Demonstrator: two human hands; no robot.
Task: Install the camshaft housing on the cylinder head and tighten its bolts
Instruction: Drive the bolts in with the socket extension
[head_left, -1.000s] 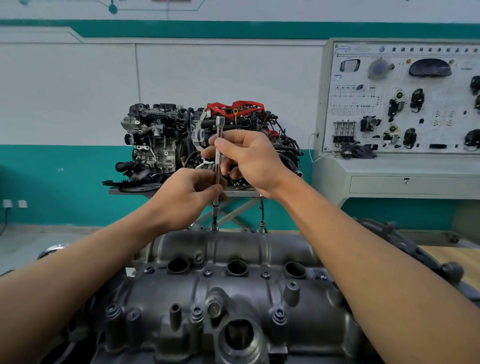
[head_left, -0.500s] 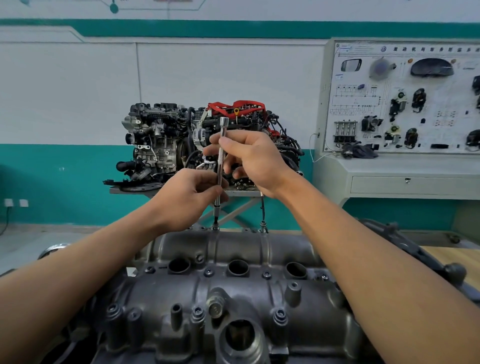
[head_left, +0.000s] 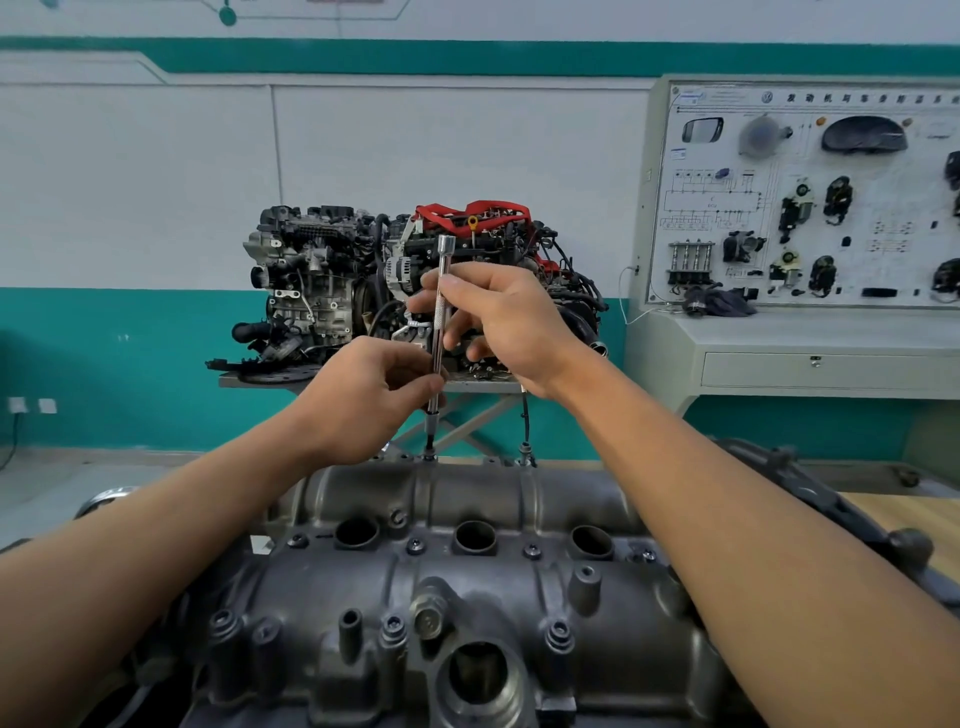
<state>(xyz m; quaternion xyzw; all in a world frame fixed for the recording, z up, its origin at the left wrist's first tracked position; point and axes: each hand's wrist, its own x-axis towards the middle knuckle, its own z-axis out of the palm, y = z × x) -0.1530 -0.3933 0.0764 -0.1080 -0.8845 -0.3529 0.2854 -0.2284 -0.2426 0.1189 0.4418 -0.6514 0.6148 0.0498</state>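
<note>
The grey cast camshaft housing (head_left: 467, 587) fills the lower half of the head view, with several bolts along its top. A slim chrome extension bar (head_left: 442, 291) stands upright, its lower tip on a bolt (head_left: 429, 457) at the housing's far edge. My left hand (head_left: 363, 395) pinches the bar's lower part. My right hand (head_left: 498, 322) holds the knurled upper part between thumb and fingers. A second bolt (head_left: 525, 451) stands proud at the far edge, to the right of the bar.
A display engine (head_left: 415, 280) with red parts sits on a stand behind the housing. At the right stands a grey training panel console (head_left: 810, 208). A wooden bench top (head_left: 904, 525) shows at the right edge.
The bar stays on the same far-edge bolt. My right fingers have shifted slightly round its upper part. My left hand keeps its pinch.
</note>
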